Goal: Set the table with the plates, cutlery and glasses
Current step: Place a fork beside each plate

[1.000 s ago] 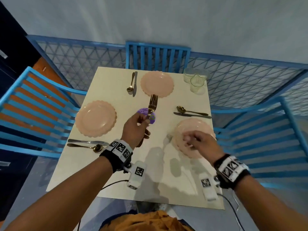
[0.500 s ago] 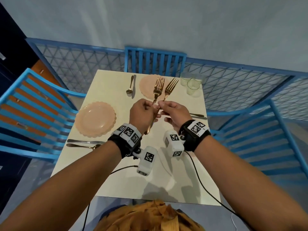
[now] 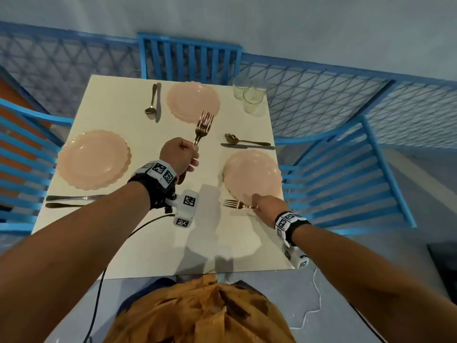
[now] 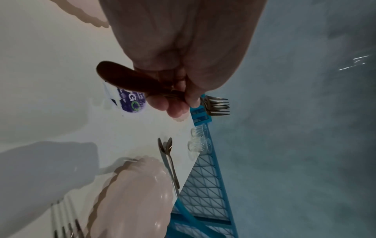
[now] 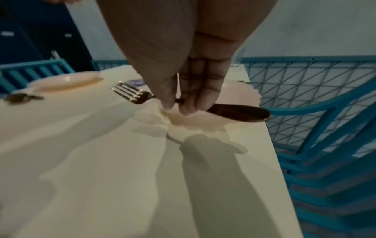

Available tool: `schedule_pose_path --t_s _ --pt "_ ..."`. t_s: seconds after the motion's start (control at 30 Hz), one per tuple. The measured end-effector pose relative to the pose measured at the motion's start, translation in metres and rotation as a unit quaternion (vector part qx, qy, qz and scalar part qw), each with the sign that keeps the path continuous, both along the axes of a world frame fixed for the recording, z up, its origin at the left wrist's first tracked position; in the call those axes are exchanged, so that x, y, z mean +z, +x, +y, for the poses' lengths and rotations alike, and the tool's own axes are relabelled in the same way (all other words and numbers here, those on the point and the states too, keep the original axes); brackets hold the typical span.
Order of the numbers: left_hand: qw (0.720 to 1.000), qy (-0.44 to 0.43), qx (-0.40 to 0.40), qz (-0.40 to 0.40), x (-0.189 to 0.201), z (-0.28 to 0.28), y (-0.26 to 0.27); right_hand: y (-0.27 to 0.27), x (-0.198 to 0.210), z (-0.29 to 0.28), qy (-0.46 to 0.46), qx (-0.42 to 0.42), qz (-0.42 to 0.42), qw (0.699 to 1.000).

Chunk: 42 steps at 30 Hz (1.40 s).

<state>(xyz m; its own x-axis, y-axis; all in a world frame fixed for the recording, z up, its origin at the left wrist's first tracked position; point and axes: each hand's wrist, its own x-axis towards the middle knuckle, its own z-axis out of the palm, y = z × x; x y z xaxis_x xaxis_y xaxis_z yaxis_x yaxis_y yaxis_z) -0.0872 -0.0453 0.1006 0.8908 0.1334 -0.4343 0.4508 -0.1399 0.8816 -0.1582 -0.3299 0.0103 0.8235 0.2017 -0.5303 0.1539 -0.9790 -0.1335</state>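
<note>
Three scalloped pink plates lie on the cream table [image 3: 138, 243]: left plate [image 3: 92, 159], far plate [image 3: 193, 100], right plate [image 3: 252, 177]. My left hand [image 3: 179, 157] grips what look like two stacked gold forks [image 3: 204, 125] over the table's middle, tines pointing away; the tines [image 4: 217, 107] stick out past the left hand [image 4: 173, 103]. My right hand [image 3: 265, 205] pinches one gold fork [image 3: 235, 204] by its neck, low over the table beside the right plate's near edge, tines pointing left. In the right wrist view that fork [image 5: 130, 95] sits between thumb and fingers of the right hand [image 5: 177, 106].
A spoon and knife pair lies beside each plate: far pair [image 3: 153, 102], right pair [image 3: 247, 142], left pair [image 3: 71, 201]. Three glasses [image 3: 249, 95] cluster at the far right corner. A purple sticker [image 4: 130, 99] marks the table's middle. Blue chairs [image 3: 346, 169] ring the table.
The hands were together over the table's middle with the forks. My right hand has come down and to the right with one fork; the left hand keeps the rest.
</note>
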Motion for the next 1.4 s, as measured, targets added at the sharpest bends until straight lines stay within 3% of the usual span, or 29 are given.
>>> schedule_pose_path --t_s 0.17,0.43,0.97,1.27,1.4 --pt "1.0 0.006 0.003 -0.009 -0.003 -0.007 -0.009 -0.016 -0.036 -0.008 -0.063 0.068 -0.001 0.996" --pt "1.0 0.02 0.002 -0.018 -0.003 -0.005 -0.019 -0.019 -0.06 -0.018 -0.067 0.12 -0.025 0.99" --pt "1.0 -0.004 0.002 -0.013 -0.005 -0.011 -0.032 -0.017 -0.051 -0.021 -0.08 0.142 -0.029 0.986" --pt "0.999 0.007 0.026 -0.018 -0.007 -0.007 -0.035 -0.018 -0.04 -0.011 -0.037 0.103 -0.022 0.994" --pt "0.999 0.025 0.032 -0.031 0.0 -0.005 -0.03 -0.013 0.011 0.016 0.096 0.06 -0.094 0.989"
